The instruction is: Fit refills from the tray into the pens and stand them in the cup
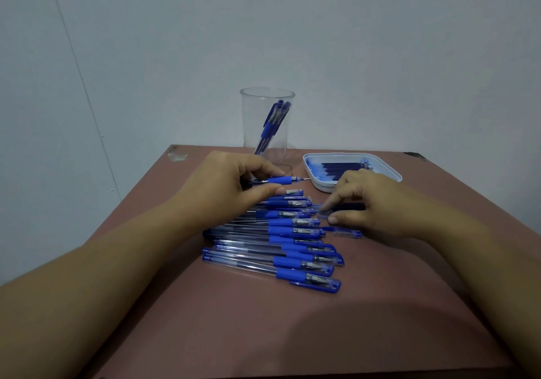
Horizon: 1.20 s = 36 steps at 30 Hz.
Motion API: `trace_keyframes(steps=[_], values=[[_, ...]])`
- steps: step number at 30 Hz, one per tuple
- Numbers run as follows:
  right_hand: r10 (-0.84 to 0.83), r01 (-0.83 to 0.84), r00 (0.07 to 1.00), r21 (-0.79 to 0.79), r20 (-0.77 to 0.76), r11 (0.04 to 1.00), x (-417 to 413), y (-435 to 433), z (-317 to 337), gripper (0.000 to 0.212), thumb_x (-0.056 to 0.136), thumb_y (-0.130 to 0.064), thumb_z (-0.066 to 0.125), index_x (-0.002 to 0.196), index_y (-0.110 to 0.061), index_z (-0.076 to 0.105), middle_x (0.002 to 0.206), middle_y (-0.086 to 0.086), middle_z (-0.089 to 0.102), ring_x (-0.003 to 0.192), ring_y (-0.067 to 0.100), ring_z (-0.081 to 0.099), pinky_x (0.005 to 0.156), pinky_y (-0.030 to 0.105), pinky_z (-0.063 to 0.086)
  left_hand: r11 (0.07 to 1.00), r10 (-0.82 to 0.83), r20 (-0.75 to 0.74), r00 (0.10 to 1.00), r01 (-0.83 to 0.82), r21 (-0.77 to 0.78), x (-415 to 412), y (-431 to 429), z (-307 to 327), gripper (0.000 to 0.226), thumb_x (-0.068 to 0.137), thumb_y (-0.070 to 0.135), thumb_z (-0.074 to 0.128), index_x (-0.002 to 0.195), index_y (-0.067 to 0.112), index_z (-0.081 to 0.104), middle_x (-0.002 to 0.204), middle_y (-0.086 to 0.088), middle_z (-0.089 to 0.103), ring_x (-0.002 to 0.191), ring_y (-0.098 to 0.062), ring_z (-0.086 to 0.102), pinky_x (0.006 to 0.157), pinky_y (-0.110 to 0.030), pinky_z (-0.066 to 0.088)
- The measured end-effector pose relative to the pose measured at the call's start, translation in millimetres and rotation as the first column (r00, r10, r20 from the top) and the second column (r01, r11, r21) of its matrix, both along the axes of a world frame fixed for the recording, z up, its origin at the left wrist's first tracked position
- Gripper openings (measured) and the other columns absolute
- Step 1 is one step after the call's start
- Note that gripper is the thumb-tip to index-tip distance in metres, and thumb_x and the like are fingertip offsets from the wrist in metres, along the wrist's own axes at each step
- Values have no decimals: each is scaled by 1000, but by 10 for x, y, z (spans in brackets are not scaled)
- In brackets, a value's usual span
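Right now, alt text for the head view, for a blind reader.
A person's left hand holds an uncapped blue pen while the right hand pinches a clear piece, over a row of capped pens on a table; behind stand a cup and refill tray.

The brown table (263, 334) bears a clear cup (267, 144), white tray (322, 186), and blue pens (275, 244).

Dim, bluish light is washing over everything. Soft, broad shadows are spreading across the table (234, 334) nearer than the cup (267, 126); light is perhaps falling from overhead. Edges are bowing, and fine detail is smearing.
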State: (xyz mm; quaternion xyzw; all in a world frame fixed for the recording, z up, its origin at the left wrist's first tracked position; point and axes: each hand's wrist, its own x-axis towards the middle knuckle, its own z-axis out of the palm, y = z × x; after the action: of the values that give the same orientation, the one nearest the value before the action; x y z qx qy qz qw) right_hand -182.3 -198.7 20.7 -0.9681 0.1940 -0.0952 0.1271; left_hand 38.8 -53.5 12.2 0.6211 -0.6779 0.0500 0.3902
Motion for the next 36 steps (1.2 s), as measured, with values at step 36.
trace_keyframes(steps=[36], values=[[82, -134, 869, 72, 487, 988, 220, 273, -59, 6, 88, -45, 55, 88, -43, 61, 89, -22, 67, 80, 6, 64, 69, 21, 51, 998, -61, 25, 998, 61, -2, -71, 2, -7, 38, 76, 58, 60, 102, 35, 74, 77, 26, 65, 71, -1, 63, 59, -10, 46]])
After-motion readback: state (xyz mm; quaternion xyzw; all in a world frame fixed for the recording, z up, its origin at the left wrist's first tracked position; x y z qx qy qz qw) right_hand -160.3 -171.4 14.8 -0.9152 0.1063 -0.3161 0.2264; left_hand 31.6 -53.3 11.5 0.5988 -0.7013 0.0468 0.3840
